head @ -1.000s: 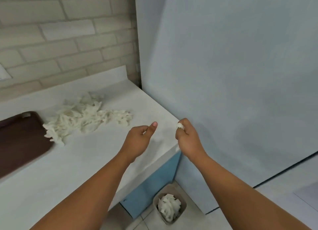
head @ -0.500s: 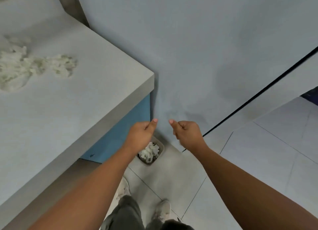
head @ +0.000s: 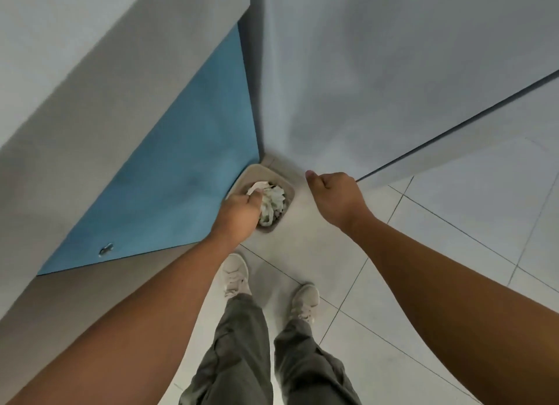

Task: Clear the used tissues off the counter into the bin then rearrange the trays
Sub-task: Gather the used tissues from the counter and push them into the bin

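Note:
A small beige bin stands on the floor in the corner between the blue cabinet front and the grey wall panel. It holds crumpled white tissues. My left hand hovers over the bin's left edge and pinches a white tissue strip at its fingertips. My right hand hangs to the right of the bin with fingers curled into a fist and thumb out. No tissue shows in it. The counter's tissue pile and the trays are out of view.
The grey counter edge runs along the upper left above the blue cabinet door, which has a small metal lock. My two shoes stand on the pale tiled floor just below the bin.
My view has tilted down from the counter to the floor. Both hands dropped toward the bin; the left now sits over it with a tissue strip showing.

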The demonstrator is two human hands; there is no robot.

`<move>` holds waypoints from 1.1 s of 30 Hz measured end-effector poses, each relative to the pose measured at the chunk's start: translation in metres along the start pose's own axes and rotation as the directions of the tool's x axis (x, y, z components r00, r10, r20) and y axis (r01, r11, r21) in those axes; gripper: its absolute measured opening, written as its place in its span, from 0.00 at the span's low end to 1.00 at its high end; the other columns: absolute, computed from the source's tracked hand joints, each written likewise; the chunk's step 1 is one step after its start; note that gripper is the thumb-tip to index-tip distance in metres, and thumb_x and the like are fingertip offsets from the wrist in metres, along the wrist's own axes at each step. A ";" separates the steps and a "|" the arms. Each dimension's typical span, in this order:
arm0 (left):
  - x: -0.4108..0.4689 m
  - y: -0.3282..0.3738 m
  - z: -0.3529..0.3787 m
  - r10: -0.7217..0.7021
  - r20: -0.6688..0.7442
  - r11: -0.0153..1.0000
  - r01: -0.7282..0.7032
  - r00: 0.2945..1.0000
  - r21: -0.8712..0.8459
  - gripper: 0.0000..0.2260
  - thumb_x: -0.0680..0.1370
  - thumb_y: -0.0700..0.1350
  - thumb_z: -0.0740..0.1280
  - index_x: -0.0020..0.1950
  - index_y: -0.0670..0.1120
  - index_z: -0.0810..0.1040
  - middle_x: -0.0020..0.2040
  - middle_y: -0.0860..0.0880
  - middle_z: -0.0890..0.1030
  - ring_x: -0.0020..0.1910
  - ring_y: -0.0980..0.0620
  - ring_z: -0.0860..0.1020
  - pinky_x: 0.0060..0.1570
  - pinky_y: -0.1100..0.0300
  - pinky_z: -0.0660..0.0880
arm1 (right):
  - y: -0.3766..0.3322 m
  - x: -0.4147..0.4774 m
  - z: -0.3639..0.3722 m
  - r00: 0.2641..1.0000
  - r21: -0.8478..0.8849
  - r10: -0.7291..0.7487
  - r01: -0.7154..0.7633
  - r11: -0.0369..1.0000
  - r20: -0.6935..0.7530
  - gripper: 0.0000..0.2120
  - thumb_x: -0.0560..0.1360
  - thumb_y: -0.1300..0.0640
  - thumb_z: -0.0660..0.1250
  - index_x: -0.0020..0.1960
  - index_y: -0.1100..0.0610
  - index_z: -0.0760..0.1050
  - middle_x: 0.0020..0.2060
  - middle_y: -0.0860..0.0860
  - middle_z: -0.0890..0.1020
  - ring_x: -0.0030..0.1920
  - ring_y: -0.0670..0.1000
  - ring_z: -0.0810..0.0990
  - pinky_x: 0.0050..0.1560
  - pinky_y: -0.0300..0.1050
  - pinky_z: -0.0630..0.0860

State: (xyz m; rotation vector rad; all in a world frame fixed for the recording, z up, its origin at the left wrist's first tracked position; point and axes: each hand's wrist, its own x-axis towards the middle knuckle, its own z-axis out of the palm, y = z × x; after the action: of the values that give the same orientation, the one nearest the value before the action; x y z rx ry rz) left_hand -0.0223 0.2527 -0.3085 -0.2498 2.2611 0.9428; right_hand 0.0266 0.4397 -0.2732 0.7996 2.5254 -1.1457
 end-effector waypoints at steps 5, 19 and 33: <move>0.068 -0.045 0.042 -0.061 0.069 0.997 0.057 0.996 0.056 0.22 0.83 0.56 0.57 0.42 0.40 0.78 0.49 0.33 0.81 0.46 0.37 0.79 0.42 0.51 0.74 | 0.059 0.033 0.069 0.996 -0.062 0.085 -0.083 0.995 0.026 0.28 0.82 0.47 0.55 0.25 0.55 0.59 0.23 0.51 0.65 0.32 0.56 0.68 0.38 0.45 0.63; 0.189 -0.099 0.103 -0.248 0.275 0.934 0.305 0.929 -0.188 0.14 0.79 0.40 0.59 0.63 0.50 0.73 0.58 0.43 0.76 0.49 0.48 0.73 0.49 0.54 0.74 | 0.139 0.073 0.171 0.958 0.083 0.230 -0.247 0.966 0.173 0.22 0.82 0.44 0.54 0.39 0.58 0.72 0.29 0.48 0.71 0.35 0.54 0.71 0.41 0.46 0.68; 0.169 -0.124 0.064 -0.099 0.182 0.994 0.106 0.978 -0.033 0.04 0.79 0.45 0.66 0.48 0.55 0.76 0.55 0.49 0.80 0.57 0.48 0.78 0.59 0.53 0.73 | 0.115 0.104 0.209 0.954 0.228 0.237 -0.276 0.934 0.184 0.15 0.81 0.52 0.58 0.53 0.58 0.80 0.48 0.58 0.83 0.47 0.59 0.78 0.50 0.52 0.76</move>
State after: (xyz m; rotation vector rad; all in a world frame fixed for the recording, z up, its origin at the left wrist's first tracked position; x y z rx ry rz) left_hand -0.0679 0.2205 -0.5202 -0.2855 2.0455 0.9218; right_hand 0.0088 0.3831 -0.5266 1.0266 2.1013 -1.3923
